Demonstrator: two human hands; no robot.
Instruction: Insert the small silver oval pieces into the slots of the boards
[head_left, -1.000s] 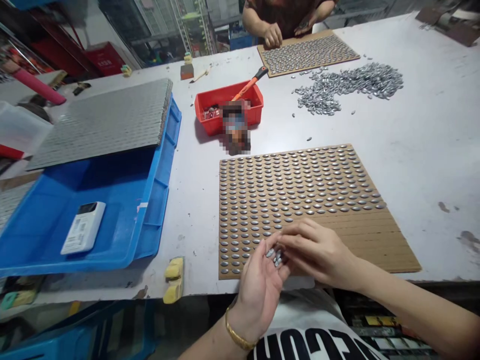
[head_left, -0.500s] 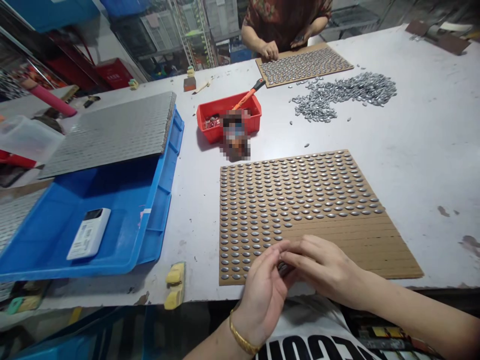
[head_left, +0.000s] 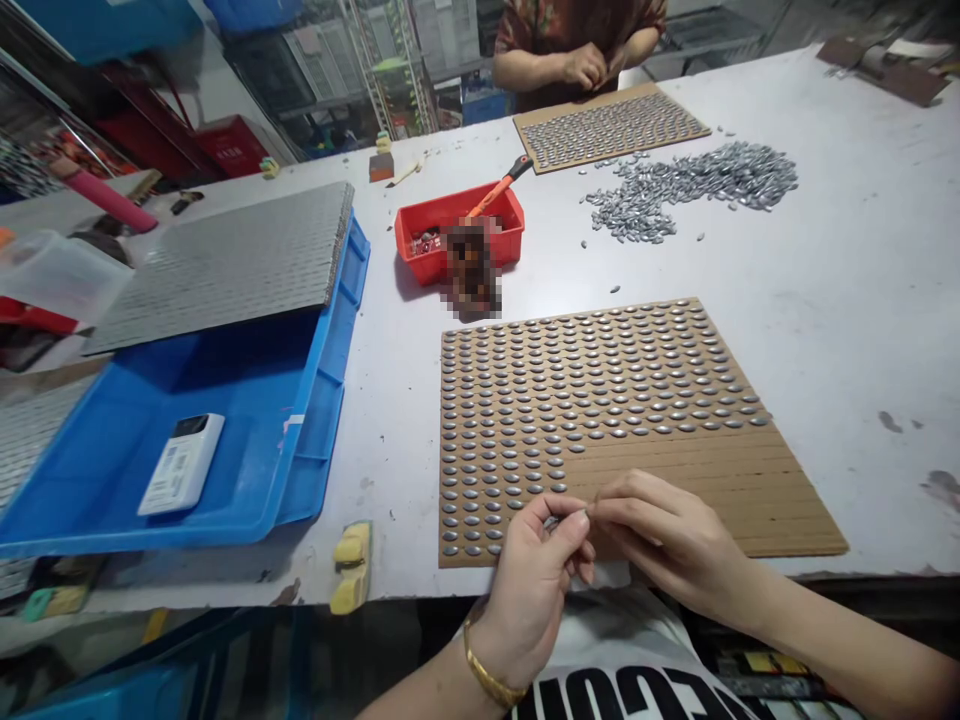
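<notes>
A brown cardboard sheet (head_left: 705, 490) lies before me with rows of small silver spindle-shaped pieces (head_left: 570, 370) on it; its lower right part shows bare cardboard. Over the sheet's near edge, my left hand (head_left: 529, 560) is closed, with a bit of silver showing between thumb and curled fingers. My right hand (head_left: 667, 530) meets it at the left thumb tip, its fingers pressed together. Whatever lies between the right fingertips is hidden. A gold bracelet (head_left: 487, 670) circles my left wrist.
A heap of silver pieces (head_left: 697, 185) lies farther back. Across the table, a person's hands (head_left: 592, 68) are above another filled sheet (head_left: 615, 128). A red bin (head_left: 420, 265) holds an orange-handled tool (head_left: 499, 188). At left, a blue crate (head_left: 255, 440) contains a white device (head_left: 184, 465).
My left hand has turned and curled, its thumb now meeting the right fingertips. My right hand has shifted slightly right. Another silver piece shows at a row's end. The other person's hands have come together.
</notes>
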